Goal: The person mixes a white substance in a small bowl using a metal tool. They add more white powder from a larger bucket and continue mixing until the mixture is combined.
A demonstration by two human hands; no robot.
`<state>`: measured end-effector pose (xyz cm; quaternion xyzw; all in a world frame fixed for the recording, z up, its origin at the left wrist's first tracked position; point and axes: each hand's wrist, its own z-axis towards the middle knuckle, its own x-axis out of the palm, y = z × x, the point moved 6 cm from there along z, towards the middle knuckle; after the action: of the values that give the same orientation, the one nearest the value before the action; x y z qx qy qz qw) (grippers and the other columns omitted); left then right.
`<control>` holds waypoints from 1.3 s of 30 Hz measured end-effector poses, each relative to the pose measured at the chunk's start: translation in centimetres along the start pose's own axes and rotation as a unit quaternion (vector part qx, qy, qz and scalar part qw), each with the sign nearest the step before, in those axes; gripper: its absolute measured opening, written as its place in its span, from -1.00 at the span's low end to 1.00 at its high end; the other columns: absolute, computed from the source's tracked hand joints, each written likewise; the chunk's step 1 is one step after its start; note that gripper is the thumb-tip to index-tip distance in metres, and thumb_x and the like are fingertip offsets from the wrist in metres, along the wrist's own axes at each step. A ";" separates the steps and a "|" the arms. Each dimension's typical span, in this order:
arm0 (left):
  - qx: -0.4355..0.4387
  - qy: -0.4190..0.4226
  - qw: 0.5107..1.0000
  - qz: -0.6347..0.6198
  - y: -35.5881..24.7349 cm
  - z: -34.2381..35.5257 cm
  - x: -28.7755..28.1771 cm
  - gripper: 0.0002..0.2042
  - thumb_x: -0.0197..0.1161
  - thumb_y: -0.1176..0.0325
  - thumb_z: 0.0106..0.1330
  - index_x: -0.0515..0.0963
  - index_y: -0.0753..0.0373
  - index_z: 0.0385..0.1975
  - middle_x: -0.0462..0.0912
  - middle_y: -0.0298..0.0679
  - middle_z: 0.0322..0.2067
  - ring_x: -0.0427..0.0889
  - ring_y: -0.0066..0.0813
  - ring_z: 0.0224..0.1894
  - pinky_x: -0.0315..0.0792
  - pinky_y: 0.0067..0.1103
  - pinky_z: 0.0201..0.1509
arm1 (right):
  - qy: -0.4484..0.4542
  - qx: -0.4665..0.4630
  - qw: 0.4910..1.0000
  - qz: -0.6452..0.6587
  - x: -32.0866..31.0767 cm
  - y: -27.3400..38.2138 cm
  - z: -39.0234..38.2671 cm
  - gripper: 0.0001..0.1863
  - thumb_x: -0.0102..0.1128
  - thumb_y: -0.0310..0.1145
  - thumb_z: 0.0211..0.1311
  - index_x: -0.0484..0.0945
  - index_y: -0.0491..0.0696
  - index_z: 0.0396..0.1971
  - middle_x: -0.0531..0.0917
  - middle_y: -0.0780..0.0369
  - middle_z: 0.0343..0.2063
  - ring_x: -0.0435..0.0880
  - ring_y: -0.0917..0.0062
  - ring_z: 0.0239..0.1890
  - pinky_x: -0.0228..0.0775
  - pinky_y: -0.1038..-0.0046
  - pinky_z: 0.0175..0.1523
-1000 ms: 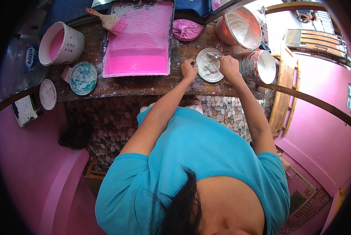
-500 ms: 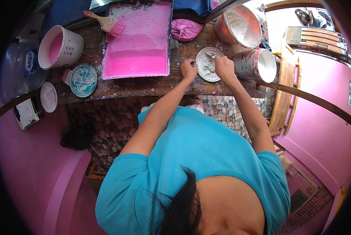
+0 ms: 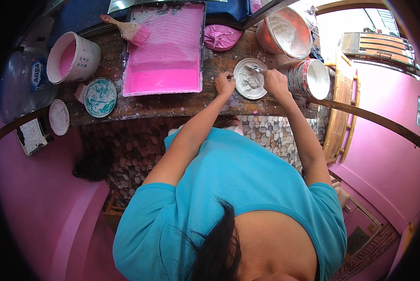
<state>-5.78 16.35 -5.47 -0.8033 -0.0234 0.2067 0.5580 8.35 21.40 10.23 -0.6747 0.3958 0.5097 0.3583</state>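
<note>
On the wooden table, a round white lid (image 3: 250, 96) carries thick white paste (image 3: 252, 81). My left hand (image 3: 225, 83) has its fingers closed at the lid's left edge, pinching the rim. Across from it, my right hand (image 3: 276, 83) is wrapped round the handle of a small metal mixing tool (image 3: 256, 69). The tool's end dips into the paste near the far side of the lid; whether it is a spoon or a putty knife I cannot tell.
Left of the lid stands a paint tray (image 3: 163, 56) of pink paint with a paintbrush (image 3: 131, 31) across its edge. Farther left are a white bucket (image 3: 85, 61) and a teal-smeared lid (image 3: 100, 97). On the right are a paint can (image 3: 296, 77) and an orange bucket (image 3: 268, 40).
My right hand has moved slightly right and nearer to me, and the tool's metal end shows more. The paste looks spread differently. My left hand stays at the rim.
</note>
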 end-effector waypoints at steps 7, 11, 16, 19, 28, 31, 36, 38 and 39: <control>-0.009 -0.001 1.000 0.008 0.2 -0.1 -0.1 -0.82 0.25 0.47 -0.14 0.62 0.22 -0.46 0.61 -0.13 -0.48 0.60 -0.20 -0.37 0.43 -0.42 -0.21 | -0.008 0.059 0.998 0.027 1.0 -0.4 0.8 -0.87 0.08 -0.48 -0.09 0.60 -0.12 -0.52 0.60 0.01 -0.51 0.64 0.17 -0.44 0.48 0.26 -0.36; -0.008 -0.007 1.000 -0.001 0.4 -0.1 -0.1 -0.83 0.26 0.47 -0.14 0.61 0.22 -0.47 0.61 -0.13 -0.48 0.59 -0.20 -0.38 0.42 -0.41 -0.21 | -0.017 0.052 0.998 0.020 0.9 0.3 0.8 -0.88 0.09 -0.48 -0.10 0.60 -0.15 -0.55 0.60 0.00 -0.52 0.64 0.17 -0.45 0.48 0.27 -0.37; -0.010 0.005 1.000 -0.014 0.4 -0.1 0.3 -0.84 0.27 0.46 -0.14 0.61 0.22 -0.49 0.60 -0.15 -0.50 0.58 -0.20 -0.39 0.41 -0.40 -0.22 | -0.023 0.018 0.999 -0.027 1.7 1.2 0.9 -0.87 0.08 -0.47 -0.06 0.60 -0.16 -0.58 0.59 -0.04 -0.51 0.65 0.21 -0.48 0.49 0.33 -0.42; -0.001 -0.007 1.000 -0.007 0.5 0.0 0.2 -0.84 0.27 0.46 -0.14 0.61 0.22 -0.49 0.60 -0.15 -0.50 0.58 -0.19 -0.40 0.41 -0.40 -0.23 | -0.008 0.001 0.999 -0.049 1.7 2.3 0.9 -0.85 0.07 -0.48 -0.04 0.61 -0.18 -0.57 0.58 -0.06 -0.50 0.66 0.23 -0.49 0.50 0.36 -0.44; -0.014 0.005 1.000 0.000 0.4 0.1 0.1 -0.83 0.23 0.46 -0.12 0.62 0.22 -0.47 0.61 -0.14 -0.48 0.60 -0.18 -0.38 0.43 -0.41 -0.21 | 0.034 -0.044 0.996 -0.068 0.8 4.8 -0.7 -0.85 0.07 -0.47 -0.05 0.63 -0.14 -0.53 0.58 -0.07 -0.48 0.66 0.23 -0.49 0.48 0.36 -0.45; -0.012 0.009 1.000 0.000 0.3 0.1 0.0 -0.83 0.21 0.47 -0.12 0.63 0.21 -0.47 0.62 -0.13 -0.48 0.60 -0.18 -0.38 0.44 -0.42 -0.21 | 0.030 -0.052 0.997 -0.041 0.4 4.4 -1.0 -0.84 0.07 -0.49 -0.07 0.64 -0.09 -0.50 0.58 -0.06 -0.48 0.65 0.22 -0.47 0.47 0.34 -0.44; -0.006 0.005 1.000 0.009 0.6 0.3 -0.1 -0.83 0.21 0.46 -0.12 0.63 0.21 -0.47 0.63 -0.12 -0.49 0.61 -0.19 -0.39 0.45 -0.42 -0.22 | -0.017 -0.004 1.000 0.008 -1.0 2.0 -0.5 -0.82 0.08 -0.51 -0.15 0.64 -0.05 -0.49 0.61 0.05 -0.55 0.64 0.24 -0.47 0.47 0.29 -0.40; 0.006 0.004 1.000 0.012 0.0 0.1 0.0 -0.84 0.21 0.46 -0.11 0.63 0.21 -0.47 0.63 -0.11 -0.49 0.62 -0.19 -0.39 0.45 -0.42 -0.23 | -0.009 0.004 1.000 0.005 0.1 0.7 0.1 -0.80 0.09 -0.51 -0.16 0.65 -0.04 -0.47 0.61 0.06 -0.56 0.64 0.24 -0.48 0.47 0.30 -0.40; 0.005 0.003 1.000 0.014 0.0 0.1 -0.1 -0.84 0.21 0.46 -0.11 0.63 0.21 -0.47 0.63 -0.11 -0.49 0.62 -0.19 -0.39 0.45 -0.42 -0.23 | -0.004 0.005 1.000 0.003 0.1 0.9 0.5 -0.78 0.10 -0.51 -0.17 0.65 -0.02 -0.45 0.61 0.06 -0.57 0.64 0.24 -0.48 0.48 0.30 -0.39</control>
<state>-5.95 16.36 -5.49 -0.8017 -0.0095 0.2121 0.5588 7.41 21.45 9.97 -0.6699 0.3990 0.5113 0.3614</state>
